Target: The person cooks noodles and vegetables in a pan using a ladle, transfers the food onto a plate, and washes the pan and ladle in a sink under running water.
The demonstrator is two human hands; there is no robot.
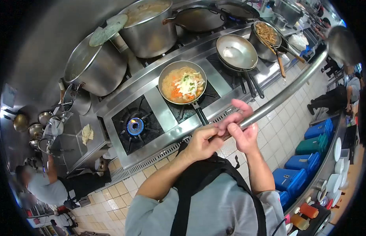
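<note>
I am looking down at a long steel stove (159, 104) running from near left to far right. Two big stockpots (100, 69) are sitting at its far left side. A frying pan (182, 82) full of noodles, carrot and greens is resting on a middle burner, and an empty pan (237, 52) is standing to its right. On the burner left of the noodle pan, a blue flame (135, 126) is burning with nothing over it. Blue bins (305, 161) are lining the floor at near right. I am holding a long metal ladle (281, 96) whose handle is slanting up to the far right. My left hand (202, 142) is closing around the handle's near end, and my right hand (241, 126) is gripping it just beside, fingers curled over the metal.
</note>
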